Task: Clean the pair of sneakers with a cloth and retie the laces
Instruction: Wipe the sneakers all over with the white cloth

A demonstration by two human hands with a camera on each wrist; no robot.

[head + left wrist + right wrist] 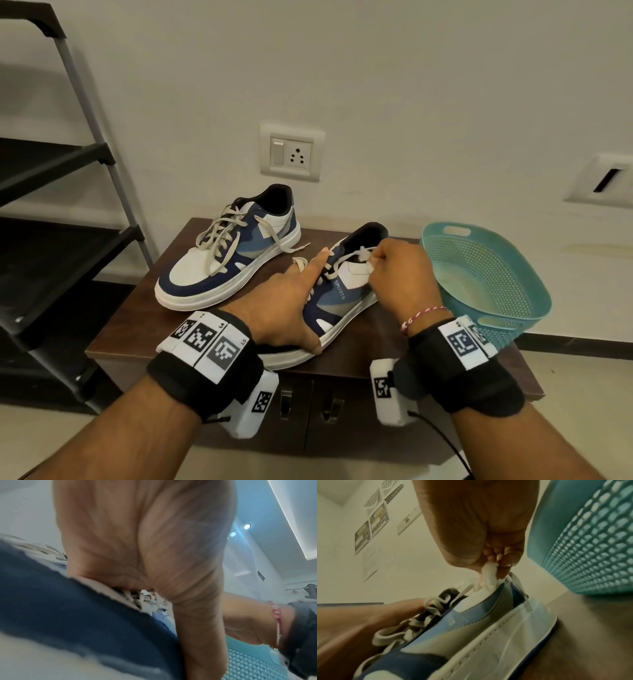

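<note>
Near sneaker (337, 301): navy/blue/white, "SPORTS" on side; lies on brown cabinet top (390, 346), front centre, toe toward camera, heel toward wall. Laces slack, not tied.
Far sneaker (227, 251): same colours; on cabinet top behind-left of near one, apart from it. Laces (219, 236) loose, one end trailing onto cabinet top on the shoe's right.
L hand (284, 308): laid over forefoot of near sneaker, thumb down along the sole edge, index finger straight & pressing on the lace area near the tongue. Other fingers hidden behind the shoe; cannot tell if they curl round it. L-wrist view blurred, mostly palm + navy upper.
R hand (400, 270): fingers curled, pinching small bunched white cloth (488, 574) against upper side of near sneaker, close to collar. A lace strand passes beside the fingertips (506, 564); whether also pinched – cannot tell.
Cloth: crumpled wad, mostly inside R fist, lower part touching white side panel.
Basket (493, 274): teal perforated plastic, handle cut-outs; at right end of cabinet top, tilted, just beside R hand.
Rack (68, 192): black shelves, grey poles, left of cabinet.
Wall plate (291, 153): switch + socket, above far sneaker.
Wrists: black bands w/ printed marker tags on both; red-white thread bracelet (423, 315) on R.
</note>
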